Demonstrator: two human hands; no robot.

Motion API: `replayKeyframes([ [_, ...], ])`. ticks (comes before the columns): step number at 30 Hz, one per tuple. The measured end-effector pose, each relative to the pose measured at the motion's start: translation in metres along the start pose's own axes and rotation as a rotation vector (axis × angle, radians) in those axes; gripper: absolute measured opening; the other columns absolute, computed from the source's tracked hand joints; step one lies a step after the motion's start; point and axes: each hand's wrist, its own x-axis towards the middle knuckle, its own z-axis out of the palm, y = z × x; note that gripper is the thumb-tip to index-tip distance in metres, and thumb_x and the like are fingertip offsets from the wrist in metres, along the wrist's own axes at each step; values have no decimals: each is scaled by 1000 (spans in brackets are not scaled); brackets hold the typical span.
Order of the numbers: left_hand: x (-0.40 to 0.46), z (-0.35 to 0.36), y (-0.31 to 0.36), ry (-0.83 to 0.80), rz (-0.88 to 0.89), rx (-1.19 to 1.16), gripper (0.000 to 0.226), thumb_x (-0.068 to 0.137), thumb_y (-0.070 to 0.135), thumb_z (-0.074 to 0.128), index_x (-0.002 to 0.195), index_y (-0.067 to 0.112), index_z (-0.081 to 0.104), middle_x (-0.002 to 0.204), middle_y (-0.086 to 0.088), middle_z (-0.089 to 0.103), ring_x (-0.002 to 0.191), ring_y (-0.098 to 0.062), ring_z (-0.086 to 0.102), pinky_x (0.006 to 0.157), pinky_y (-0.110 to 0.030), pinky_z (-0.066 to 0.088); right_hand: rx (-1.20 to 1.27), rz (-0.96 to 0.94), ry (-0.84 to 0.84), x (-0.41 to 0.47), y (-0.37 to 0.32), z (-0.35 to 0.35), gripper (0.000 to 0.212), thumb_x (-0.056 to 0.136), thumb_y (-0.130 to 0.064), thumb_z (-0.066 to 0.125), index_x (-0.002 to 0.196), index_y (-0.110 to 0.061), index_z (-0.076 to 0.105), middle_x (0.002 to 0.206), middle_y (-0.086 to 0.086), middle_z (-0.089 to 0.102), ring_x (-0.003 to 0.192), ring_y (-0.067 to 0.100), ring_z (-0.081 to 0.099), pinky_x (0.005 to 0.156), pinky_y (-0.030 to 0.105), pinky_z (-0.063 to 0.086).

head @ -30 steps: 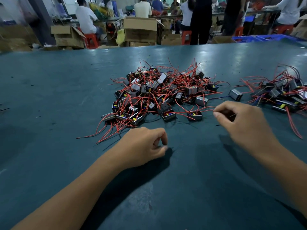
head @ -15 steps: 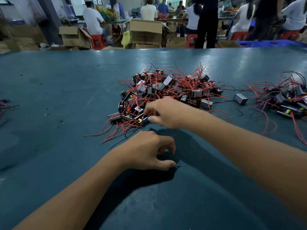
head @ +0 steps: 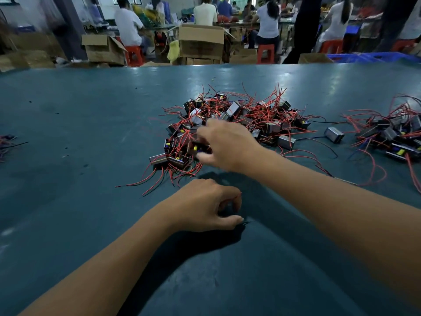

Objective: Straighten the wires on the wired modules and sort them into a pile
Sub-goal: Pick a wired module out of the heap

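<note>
A worker's right hand (head: 224, 144) reaches across the teal desk (head: 91, 124) to the near edge of the main heap of wired modules (head: 230, 126) at frame centre, its grip closed around one black module (head: 198, 148) with a yellow part showing. The left hand (head: 205, 205) rests on the desk just below, fingers curled; whether it pinches a wire cannot be told. A smaller pile (head: 394, 137) lies at the right edge, one lone module (head: 333, 134) between the two groups. With most units tangled in red wires in the centre heap, the sorting looks far from finished. Open cardboard boxes (head: 200, 42) stand beyond the desk at upper frame, their contents hidden.
</note>
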Motion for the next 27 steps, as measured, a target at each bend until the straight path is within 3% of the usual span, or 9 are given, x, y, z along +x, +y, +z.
replayKeyframes([
  [2, -1, 0, 0, 12, -3, -17, 21, 87, 45, 68, 90, 25, 64, 53, 12, 43, 51, 1, 43, 57, -26, 30, 167, 84, 70, -2, 8, -15, 29, 86, -44, 66, 97, -18, 58, 90, -4, 52, 80, 16, 52, 67, 29, 43],
  [6, -1, 1, 0, 1, -10, -54, 20, 85, 43, 72, 89, 26, 64, 51, 13, 43, 50, 0, 44, 53, -22, 28, 640, 306, 192, -6, 15, -44, 25, 84, -41, 74, 85, -18, 64, 74, -6, 63, 64, 7, 57, 55, 12, 39],
  [10, -2, -1, -4, -9, -23, -54, 22, 83, 45, 74, 91, 27, 64, 54, 10, 44, 52, -3, 45, 53, -21, 29, 1085, 441, 240, -21, 21, -65, 27, 85, -30, 75, 99, -12, 60, 78, 10, 73, 62, 21, 69, 44, 26, 47],
  [12, -4, -3, -7, -14, -26, -59, 23, 83, 46, 75, 90, 27, 64, 56, 9, 44, 53, -5, 46, 52, -20, 28, 1002, 488, 202, -41, 25, -67, 31, 84, -29, 75, 104, -15, 57, 67, 6, 72, 49, 17, 62, 40, 26, 44],
  [15, -5, -7, -11, -21, -45, -62, 23, 83, 48, 74, 89, 29, 62, 57, 9, 47, 55, -8, 47, 52, -23, 31, 539, 506, 173, -83, 25, -59, 36, 78, -33, 73, 107, -28, 53, 50, -6, 60, 41, 8, 51, 43, 25, 43],
  [20, -5, -7, -12, -33, -55, -53, 24, 81, 49, 75, 90, 30, 63, 61, 9, 54, 58, -8, 51, 55, -25, 37, 157, 584, 6, -143, 7, -41, 34, 82, -47, 65, 109, -30, 56, 58, -10, 50, 66, 25, 56, 64, 33, 45],
  [23, -5, -6, -11, -38, -57, -64, 24, 81, 47, 76, 89, 28, 63, 56, 9, 44, 56, -9, 46, 53, -22, 30, 313, 614, -144, -157, 3, -33, 31, 91, -54, 56, 89, -24, 62, 56, -3, 58, 55, 19, 63, 55, 28, 48],
  [25, -5, -7, -11, -41, -66, -71, 24, 82, 47, 77, 89, 27, 64, 56, 8, 43, 55, -11, 44, 53, -24, 31, 519, 586, -126, -162, 9, -31, 19, 98, -38, 54, 89, -24, 63, 54, 0, 64, 41, 11, 61, 44, 19, 43],
  [27, -6, -8, -10, -36, -67, -80, 24, 82, 45, 78, 89, 27, 64, 56, 8, 43, 54, -11, 43, 53, -26, 31, 492, 473, -54, -166, 24, -34, 13, 99, -22, 53, 101, -26, 65, 55, -2, 63, 40, 6, 52, 46, 18, 40],
])
